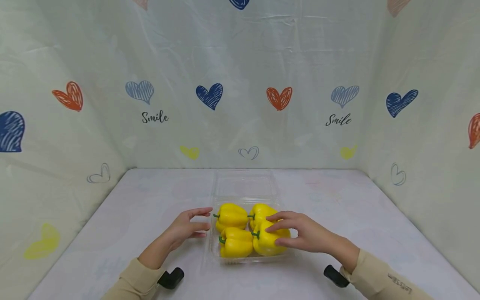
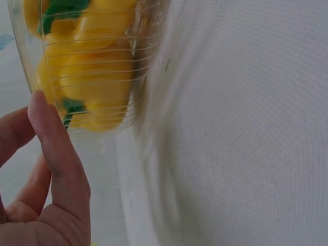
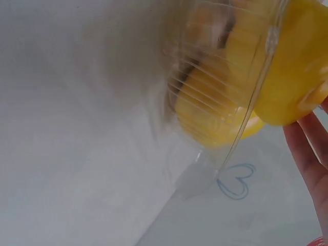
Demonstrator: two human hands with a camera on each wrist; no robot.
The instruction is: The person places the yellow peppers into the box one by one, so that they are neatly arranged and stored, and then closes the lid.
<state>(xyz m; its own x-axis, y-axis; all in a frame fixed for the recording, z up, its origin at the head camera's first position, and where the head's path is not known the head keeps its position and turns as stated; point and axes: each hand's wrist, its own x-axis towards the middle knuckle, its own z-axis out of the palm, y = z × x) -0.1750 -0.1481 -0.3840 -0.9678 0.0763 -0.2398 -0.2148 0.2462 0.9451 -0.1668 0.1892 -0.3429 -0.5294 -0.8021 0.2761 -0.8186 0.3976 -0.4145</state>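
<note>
A clear plastic clamshell box [image 1: 247, 261] sits at the table's centre front, its lid [image 1: 244, 183] lying open behind it. Several yellow bell peppers with green stems fill it. My right hand [image 1: 273, 229] curls over the front-right pepper [image 1: 264, 246], thumb low and fingers on top. Fingers straight, my left hand [image 1: 204, 221] is at the box's left wall, beside the back-left pepper [image 1: 230, 214]. The left wrist view shows straight fingers [image 2: 51, 148] next to the ribbed box wall [image 2: 102, 56]. In the right wrist view, a pepper [image 3: 292, 77] bulges over the box rim [image 3: 256, 97] above my fingertips [image 3: 307, 154].
The table [image 1: 131, 216] is covered in white cloth. Heart-printed backdrop sheets [image 1: 240, 96] close it in at the back, left and right. Black wrist mounts [image 1: 170, 278] [image 1: 335, 276] show near the front edge.
</note>
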